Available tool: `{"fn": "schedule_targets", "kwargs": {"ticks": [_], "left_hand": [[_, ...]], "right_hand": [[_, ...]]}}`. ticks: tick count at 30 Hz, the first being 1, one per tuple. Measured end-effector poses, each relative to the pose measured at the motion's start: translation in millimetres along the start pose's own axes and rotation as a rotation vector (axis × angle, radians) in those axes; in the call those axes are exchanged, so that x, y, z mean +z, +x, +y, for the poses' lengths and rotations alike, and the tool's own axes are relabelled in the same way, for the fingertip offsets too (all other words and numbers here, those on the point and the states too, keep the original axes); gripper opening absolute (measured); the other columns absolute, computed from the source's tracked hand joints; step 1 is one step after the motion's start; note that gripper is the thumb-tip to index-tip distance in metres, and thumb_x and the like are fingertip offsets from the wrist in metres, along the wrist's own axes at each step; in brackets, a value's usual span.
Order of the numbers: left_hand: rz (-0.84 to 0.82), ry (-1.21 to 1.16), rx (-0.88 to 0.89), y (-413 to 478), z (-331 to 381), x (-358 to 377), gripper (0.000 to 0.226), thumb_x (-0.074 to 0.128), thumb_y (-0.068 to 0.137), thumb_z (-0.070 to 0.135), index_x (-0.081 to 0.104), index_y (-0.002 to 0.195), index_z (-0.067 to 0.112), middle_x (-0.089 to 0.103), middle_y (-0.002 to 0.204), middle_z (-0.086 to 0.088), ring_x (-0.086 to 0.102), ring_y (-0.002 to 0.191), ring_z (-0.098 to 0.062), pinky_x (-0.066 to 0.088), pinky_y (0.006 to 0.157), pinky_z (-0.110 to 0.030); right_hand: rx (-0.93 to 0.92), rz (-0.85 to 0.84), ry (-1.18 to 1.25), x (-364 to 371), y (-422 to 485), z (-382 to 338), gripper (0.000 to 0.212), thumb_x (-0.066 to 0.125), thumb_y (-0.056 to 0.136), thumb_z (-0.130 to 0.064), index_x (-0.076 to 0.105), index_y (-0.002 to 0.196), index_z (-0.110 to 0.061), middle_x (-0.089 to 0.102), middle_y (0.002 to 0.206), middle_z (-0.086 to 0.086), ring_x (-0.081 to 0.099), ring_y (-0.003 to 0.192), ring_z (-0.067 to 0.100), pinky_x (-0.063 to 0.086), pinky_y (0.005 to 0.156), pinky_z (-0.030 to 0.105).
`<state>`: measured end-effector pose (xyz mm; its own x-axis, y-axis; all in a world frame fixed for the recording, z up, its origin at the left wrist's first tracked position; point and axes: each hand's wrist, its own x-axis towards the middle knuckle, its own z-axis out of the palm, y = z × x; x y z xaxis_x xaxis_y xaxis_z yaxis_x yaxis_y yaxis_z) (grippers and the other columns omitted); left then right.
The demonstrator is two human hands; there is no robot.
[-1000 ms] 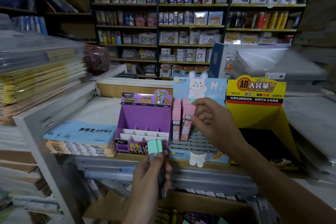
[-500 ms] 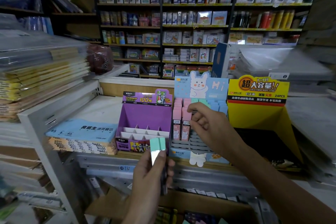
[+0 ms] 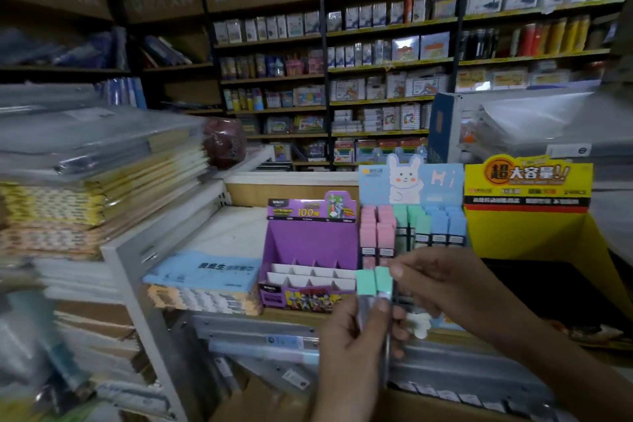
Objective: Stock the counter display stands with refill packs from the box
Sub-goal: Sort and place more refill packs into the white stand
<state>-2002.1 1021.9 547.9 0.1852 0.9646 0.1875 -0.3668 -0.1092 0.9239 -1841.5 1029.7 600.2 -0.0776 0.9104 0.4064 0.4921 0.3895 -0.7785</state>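
**Mid-restock, mint packs in hand**

Gripping two mint packs (image 3: 373,281) in the left hand (image 3: 356,343), just in front of the bunny stand (image 3: 411,181). Touching one pack's edge with the curled right hand (image 3: 445,281), can't tell if really pinching. Next up, guessing: pulling one free, then slotting it upright into the stand's mint column (image 3: 423,228).

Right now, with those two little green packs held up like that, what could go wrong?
1. The left hand holds both green packs by their lower ends while the right hand pinches at one; the other might slip and drop.
2. The rabbit display stand looks tightly filled; pushing one in could topple the pink packs beside the green row.
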Motion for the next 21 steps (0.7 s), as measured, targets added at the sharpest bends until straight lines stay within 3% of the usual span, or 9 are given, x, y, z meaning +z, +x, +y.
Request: {"fn": "schedule_targets", "kwargs": {"ticks": [7, 12, 17, 19, 21], "left_hand": [[-0.069, 0.025, -0.001, 2, 0, 11, 0.020, 0.058, 0.099, 0.018, 0.072, 0.110, 0.009, 0.077, 0.094, -0.018, 0.075, 0.078, -0.029, 0.063, 0.068, -0.033], [-0.083, -0.038, -0.018, 6, -4, 11, 0.019, 0.063, 0.090, 0.029, 0.076, 0.100, 0.021, 0.077, 0.096, -0.020, 0.076, 0.086, -0.035, 0.062, 0.070, -0.034], [-0.067, -0.045, -0.016, 9, -4, 11, 0.021, 0.057, 0.098, 0.020, 0.078, 0.095, 0.026, 0.076, 0.092, -0.019, 0.075, 0.080, -0.030, 0.060, 0.067, -0.031], [-0.069, -0.001, 0.017, 10, -3, 11, 0.023, 0.058, 0.099, 0.018, 0.078, 0.094, 0.027, 0.076, 0.089, -0.016, 0.074, 0.079, -0.027, 0.060, 0.071, -0.034], [-0.079, 0.028, 0.037, 11, -3, 10, 0.022, 0.058, 0.099, 0.018, 0.077, 0.096, 0.027, 0.075, 0.086, -0.015, 0.073, 0.080, -0.025, 0.060, 0.074, -0.036]], "right_hand": [[0.107, 0.029, 0.151, -10, -4, -2, 0.008, 0.070, 0.091, -0.012, 0.075, 0.086, -0.015, 0.070, 0.060, 0.008, 0.063, 0.051, 0.013, 0.046, 0.048, 0.022], [0.146, 0.044, 0.285, -18, -3, -2, 0.016, 0.068, 0.092, -0.011, 0.074, 0.084, -0.023, 0.069, 0.062, 0.013, 0.062, 0.052, 0.021, 0.048, 0.048, 0.028], [0.229, 0.070, 0.485, -26, 4, -1, 0.008, 0.065, 0.092, -0.003, 0.068, 0.088, -0.009, 0.069, 0.070, 0.014, 0.067, 0.059, 0.031, 0.053, 0.050, 0.033], [0.235, 0.064, 0.496, -28, 7, -2, 0.003, 0.069, 0.090, -0.007, 0.067, 0.089, -0.007, 0.069, 0.070, 0.015, 0.067, 0.060, 0.031, 0.055, 0.053, 0.034], [0.224, 0.057, 0.443, -28, 8, -4, 0.014, 0.078, 0.083, -0.017, 0.067, 0.088, -0.008, 0.070, 0.069, 0.015, 0.067, 0.059, 0.030, 0.054, 0.054, 0.033]]}}
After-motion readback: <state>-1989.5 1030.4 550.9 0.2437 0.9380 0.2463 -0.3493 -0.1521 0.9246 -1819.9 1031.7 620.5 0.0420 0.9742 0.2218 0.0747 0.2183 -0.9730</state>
